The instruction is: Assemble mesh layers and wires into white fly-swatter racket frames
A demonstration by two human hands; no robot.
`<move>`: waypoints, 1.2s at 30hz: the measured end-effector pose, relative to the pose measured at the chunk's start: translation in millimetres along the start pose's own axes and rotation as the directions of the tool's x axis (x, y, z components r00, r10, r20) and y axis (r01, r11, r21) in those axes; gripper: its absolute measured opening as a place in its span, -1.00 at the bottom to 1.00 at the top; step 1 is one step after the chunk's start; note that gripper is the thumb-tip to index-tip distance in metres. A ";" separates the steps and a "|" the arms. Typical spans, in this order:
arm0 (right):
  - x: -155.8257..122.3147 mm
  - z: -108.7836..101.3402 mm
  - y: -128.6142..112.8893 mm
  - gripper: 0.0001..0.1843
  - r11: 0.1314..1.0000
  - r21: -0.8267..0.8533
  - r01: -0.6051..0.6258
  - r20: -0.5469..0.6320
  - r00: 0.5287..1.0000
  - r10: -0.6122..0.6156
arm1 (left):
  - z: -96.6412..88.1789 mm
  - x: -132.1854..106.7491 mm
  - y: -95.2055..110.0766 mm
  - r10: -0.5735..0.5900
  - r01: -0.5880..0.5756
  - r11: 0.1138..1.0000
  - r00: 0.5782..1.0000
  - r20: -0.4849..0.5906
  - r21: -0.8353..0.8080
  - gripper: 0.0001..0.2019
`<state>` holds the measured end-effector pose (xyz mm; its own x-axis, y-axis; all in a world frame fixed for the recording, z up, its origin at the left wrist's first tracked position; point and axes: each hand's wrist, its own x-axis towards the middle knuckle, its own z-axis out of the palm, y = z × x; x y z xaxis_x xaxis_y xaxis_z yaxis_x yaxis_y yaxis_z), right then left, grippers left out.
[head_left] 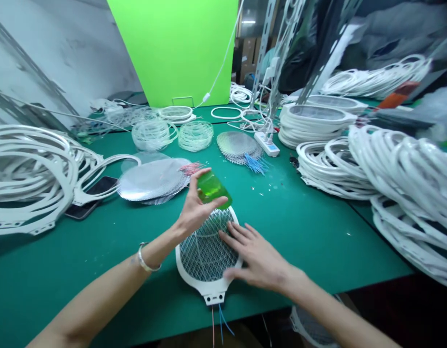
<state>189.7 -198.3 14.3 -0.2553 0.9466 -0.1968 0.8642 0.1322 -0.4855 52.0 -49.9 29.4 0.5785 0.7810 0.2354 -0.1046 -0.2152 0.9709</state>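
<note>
My left hand (196, 208) is closed on a translucent green block (215, 189), gripped between thumb and fingers above the far end of an electric mosquito swatter head (201, 258). This head has a white oval frame and a metal mesh, and lies flat at the table's near side. A red wire (213, 319) and blue wires (223, 321) hang from its neck over the edge. With fingers spread, my right hand (258, 256) lies over the right side of the mesh and frame and holds nothing. The block's underside is hidden.
On the green table (136, 270), white frames (31, 174) are heaped left, and more frames (401, 179) right. Mesh sheets (154, 179) with red wires lie behind my left hand; other meshes (238, 145) with blue wires (255, 163) lie near a power strip (267, 144). A phone (81, 209) lies left.
</note>
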 end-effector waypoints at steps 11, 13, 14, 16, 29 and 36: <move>44.9 -14.8 82.1 -0.49 0.968 0.041 0.248 -0.014 0.969 -0.248 | 1.1 -64.9 18.6 0.078 -0.150 0.957 0.958 0.276 0.248 -0.37; 44.8 -14.4 83.3 -0.48 0.965 0.047 0.257 -0.004 0.966 -0.257 | 11.4 -60.3 17.3 0.205 -0.298 0.919 0.920 0.334 0.256 -0.37; 44.4 -15.0 83.5 -0.47 0.964 0.050 0.261 0.002 0.965 -0.262 | 17.1 -57.5 15.7 0.235 -0.344 0.903 0.897 0.375 0.257 -0.37; 43.7 -17.0 83.6 -0.42 0.963 0.053 0.264 0.010 0.964 -0.265 | 27.5 -53.5 11.6 0.198 -0.358 0.892 0.857 0.475 0.274 -0.39; 40.8 -18.4 75.4 -0.51 0.968 0.047 0.248 -0.014 0.969 -0.247 | 19.7 -88.1 18.3 0.098 -0.244 0.932 0.882 0.461 0.268 -0.43; 41.1 -12.6 75.9 -0.52 0.970 0.038 0.239 -0.034 0.971 -0.238 | 6.2 -114.5 27.2 0.056 -0.245 0.928 0.836 0.546 0.279 -0.46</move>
<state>250.3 -145.6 -19.9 -0.4385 0.8975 -0.0467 0.7611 0.3432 -0.5503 -12.1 -148.8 28.6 0.9193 0.3206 0.2283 -0.0129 -0.5551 0.8317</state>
